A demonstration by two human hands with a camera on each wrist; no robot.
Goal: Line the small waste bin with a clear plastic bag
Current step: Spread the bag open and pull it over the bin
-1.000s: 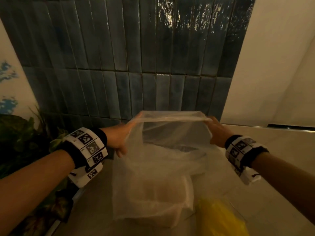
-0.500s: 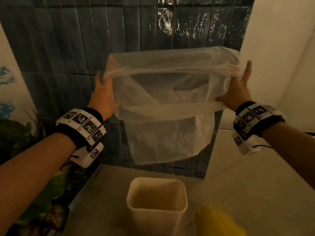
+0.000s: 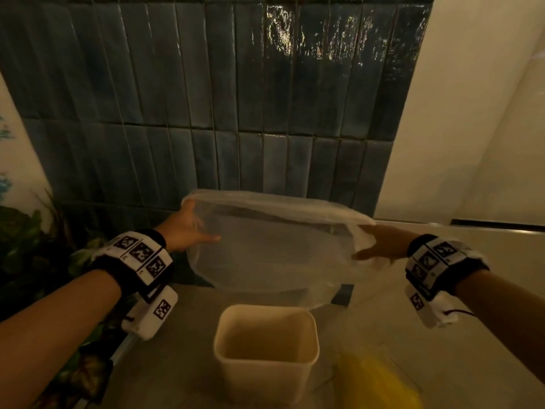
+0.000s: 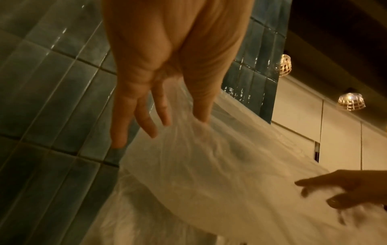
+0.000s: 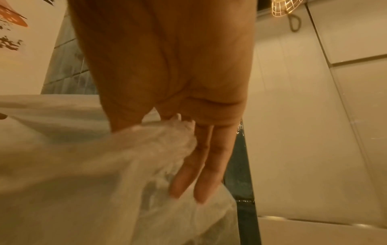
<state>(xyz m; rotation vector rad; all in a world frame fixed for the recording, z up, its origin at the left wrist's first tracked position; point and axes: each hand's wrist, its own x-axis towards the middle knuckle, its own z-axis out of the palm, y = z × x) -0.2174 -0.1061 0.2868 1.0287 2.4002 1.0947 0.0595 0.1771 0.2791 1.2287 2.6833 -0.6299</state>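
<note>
A clear plastic bag [image 3: 274, 249] hangs in the air, puffed out with its mouth stretched wide between my two hands. My left hand [image 3: 188, 228] pinches the bag's left rim; in the left wrist view the bag [image 4: 230, 165] runs between the thumb and long fingers of that hand [image 4: 167, 119]. At the right rim, my right hand [image 3: 374, 246] holds bunched film, and the right wrist view shows the bag [image 5: 83, 165] gathered under that hand's [image 5: 188, 149] thumb. The small cream waste bin [image 3: 265, 379] stands upright and unlined, below and nearer than the bag.
Dark blue wall tiles [image 3: 236, 98] rise right behind the bag. Green plants [image 3: 26, 246] crowd the left edge of the counter [image 3: 486, 335]. A yellow plastic item [image 3: 380, 385] lies just right of the bin. Pale cabinet fronts [image 3: 486, 113] stand at the right.
The hands swung the bag up high in front of the tiles, then brought it back down. It is now lower, filled with air, with its mouth spread wider.
</note>
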